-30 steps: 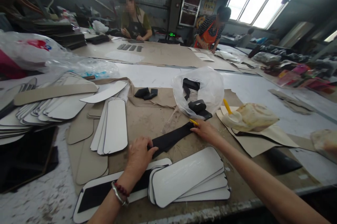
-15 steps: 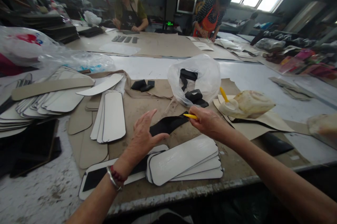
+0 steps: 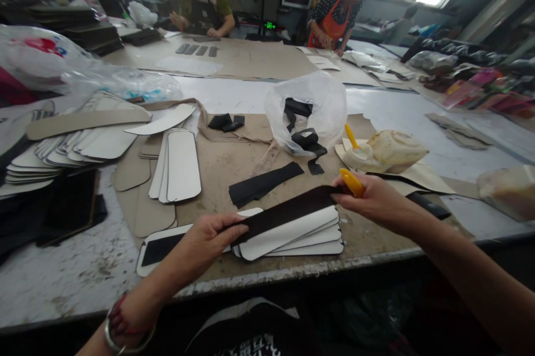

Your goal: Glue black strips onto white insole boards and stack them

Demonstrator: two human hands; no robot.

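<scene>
My left hand [image 3: 203,243] pinches the left end of a long black strip [image 3: 288,210], and my right hand [image 3: 371,198] grips its right end together with a yellow-handled tool [image 3: 351,183]. The strip hangs stretched between both hands just above a stack of white rounded panels [image 3: 292,233] at the table's near edge. A second pile of black strips [image 3: 263,184] lies on the brown paper behind it. Under my left hand lies a white panel with a black middle [image 3: 161,245].
A clear plastic bag [image 3: 309,108] with black pieces stands behind. A beige lump with a yellow brush [image 3: 387,151] sits at the right. More white panels [image 3: 178,166] and stacks [image 3: 75,141] fill the left. Two people work at the far table.
Both hands lifted one black strip off the pile and drew it toward me, over the white panel stack. The left hand went from open to pinching the strip's end.
</scene>
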